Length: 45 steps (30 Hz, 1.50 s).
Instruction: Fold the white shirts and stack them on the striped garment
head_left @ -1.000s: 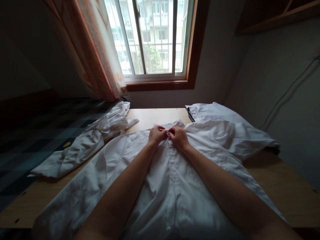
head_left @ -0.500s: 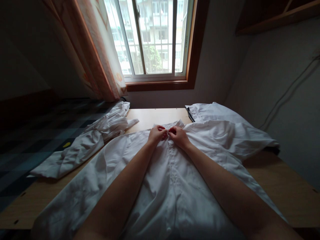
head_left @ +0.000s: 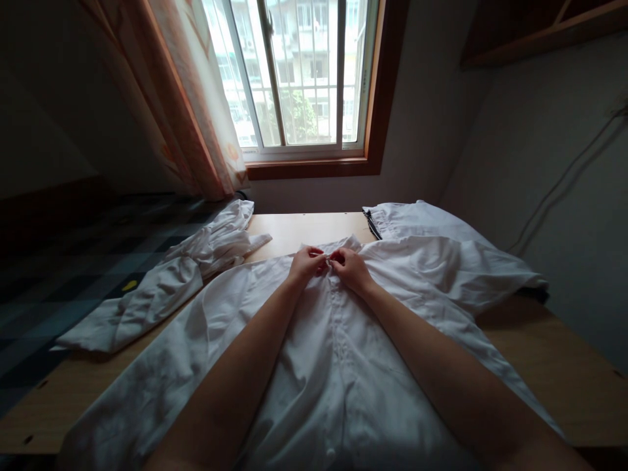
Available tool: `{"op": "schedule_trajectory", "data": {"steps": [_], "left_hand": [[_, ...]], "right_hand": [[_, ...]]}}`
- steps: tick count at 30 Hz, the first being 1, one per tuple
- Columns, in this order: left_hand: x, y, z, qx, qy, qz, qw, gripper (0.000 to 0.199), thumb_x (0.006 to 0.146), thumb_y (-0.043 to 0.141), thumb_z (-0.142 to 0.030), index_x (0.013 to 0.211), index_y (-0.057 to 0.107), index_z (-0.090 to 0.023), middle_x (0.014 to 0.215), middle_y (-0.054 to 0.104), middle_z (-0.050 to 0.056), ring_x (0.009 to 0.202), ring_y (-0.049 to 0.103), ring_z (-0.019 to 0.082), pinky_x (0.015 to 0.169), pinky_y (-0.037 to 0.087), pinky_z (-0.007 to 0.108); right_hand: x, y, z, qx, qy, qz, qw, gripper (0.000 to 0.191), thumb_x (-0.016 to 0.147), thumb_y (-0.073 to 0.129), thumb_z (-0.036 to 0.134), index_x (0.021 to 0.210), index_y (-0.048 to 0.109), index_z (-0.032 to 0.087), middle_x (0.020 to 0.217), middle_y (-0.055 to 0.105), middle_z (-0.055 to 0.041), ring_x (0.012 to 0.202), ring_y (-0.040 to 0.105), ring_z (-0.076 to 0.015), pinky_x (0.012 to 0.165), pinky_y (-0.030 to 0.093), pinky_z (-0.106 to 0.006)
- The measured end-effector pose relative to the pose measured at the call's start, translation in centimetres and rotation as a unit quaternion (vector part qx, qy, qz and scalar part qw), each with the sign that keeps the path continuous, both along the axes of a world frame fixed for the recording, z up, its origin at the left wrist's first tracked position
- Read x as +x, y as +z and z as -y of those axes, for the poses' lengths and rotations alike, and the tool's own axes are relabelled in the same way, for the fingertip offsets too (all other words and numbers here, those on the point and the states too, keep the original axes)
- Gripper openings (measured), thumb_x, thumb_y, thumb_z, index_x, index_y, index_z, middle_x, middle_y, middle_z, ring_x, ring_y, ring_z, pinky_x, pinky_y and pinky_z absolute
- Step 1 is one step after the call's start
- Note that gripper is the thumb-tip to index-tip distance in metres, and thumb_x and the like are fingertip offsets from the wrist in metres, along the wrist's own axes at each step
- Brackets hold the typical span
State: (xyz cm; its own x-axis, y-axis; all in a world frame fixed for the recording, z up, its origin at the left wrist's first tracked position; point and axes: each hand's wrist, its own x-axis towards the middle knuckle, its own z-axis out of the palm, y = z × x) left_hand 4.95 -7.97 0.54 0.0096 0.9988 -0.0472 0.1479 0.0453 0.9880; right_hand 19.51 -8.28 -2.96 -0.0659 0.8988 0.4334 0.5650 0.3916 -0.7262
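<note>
A white shirt (head_left: pixel 373 366) lies spread over the wooden table, its collar towards the window and its button strip running down the middle. Just below the collar, my left hand (head_left: pixel 307 263) pinches the shirt's front edge. My right hand (head_left: pixel 347 267) pinches the fabric right beside it, and the fingertips of both hands nearly meet. Whatever small part sits between the fingertips is too small to make out. Both forearms rest over the shirt's front.
Crumpled white cloth (head_left: pixel 181 268) lies along the table's left edge, beside a dark checked surface (head_left: pixel 73 261). More white clothing with a dark edge (head_left: pixel 422 219) is at the back right. Behind the wooden table (head_left: pixel 289 226) are a window (head_left: pixel 309 78) and an orange curtain (head_left: pixel 181 111).
</note>
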Motion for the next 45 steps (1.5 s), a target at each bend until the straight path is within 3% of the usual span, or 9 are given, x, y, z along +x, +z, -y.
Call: {"op": "schedule_trajectory", "data": {"steps": [18,27,34,45], "left_hand": [[0.1,-0.1,0.1,0.016,-0.011,0.026,0.999,0.026,0.066,0.079,-0.014,0.082,0.058,-0.014,0.051,0.06,-0.004,0.042,0.051,0.009,0.045,0.038,0.02],[0.0,-1.4,-0.3,0.072,0.023,-0.007,0.997,0.03,0.066,0.082,-0.024,0.086,0.061,-0.015,0.058,0.062,-0.004,0.046,0.054,0.009,0.047,0.04,0.02],[-0.2,-1.4,-0.3,0.14,0.036,-0.074,0.987,0.025,0.064,0.079,-0.02,0.084,0.065,-0.017,0.068,0.066,-0.001,0.062,0.062,0.013,0.056,0.046,0.021],[-0.3,-1.5,-0.3,0.128,0.012,-0.034,0.991,0.026,0.065,0.073,-0.015,0.089,0.063,-0.016,0.068,0.065,-0.003,0.057,0.058,0.011,0.056,0.044,0.021]], "right_hand": [[0.0,0.1,0.2,0.009,-0.011,0.003,1.0,0.007,0.079,0.062,0.014,0.083,0.066,0.018,0.081,0.068,-0.003,0.077,0.06,-0.0177,0.079,0.048,-0.031],[-0.1,0.1,0.3,0.04,-0.016,0.01,0.999,0.014,0.078,0.059,0.008,0.087,0.067,0.016,0.084,0.067,-0.0051,0.08,0.06,-0.0191,0.083,0.047,-0.032],[-0.1,0.2,0.3,0.039,-0.022,-0.01,0.999,0.015,0.077,0.058,0.008,0.083,0.067,0.017,0.083,0.067,-0.0038,0.078,0.06,-0.0182,0.081,0.049,-0.032],[0.0,0.1,0.2,0.023,-0.005,-0.038,0.999,0.015,0.075,0.058,0.009,0.084,0.068,0.017,0.083,0.068,-0.0035,0.077,0.061,-0.0175,0.078,0.05,-0.031]]}}
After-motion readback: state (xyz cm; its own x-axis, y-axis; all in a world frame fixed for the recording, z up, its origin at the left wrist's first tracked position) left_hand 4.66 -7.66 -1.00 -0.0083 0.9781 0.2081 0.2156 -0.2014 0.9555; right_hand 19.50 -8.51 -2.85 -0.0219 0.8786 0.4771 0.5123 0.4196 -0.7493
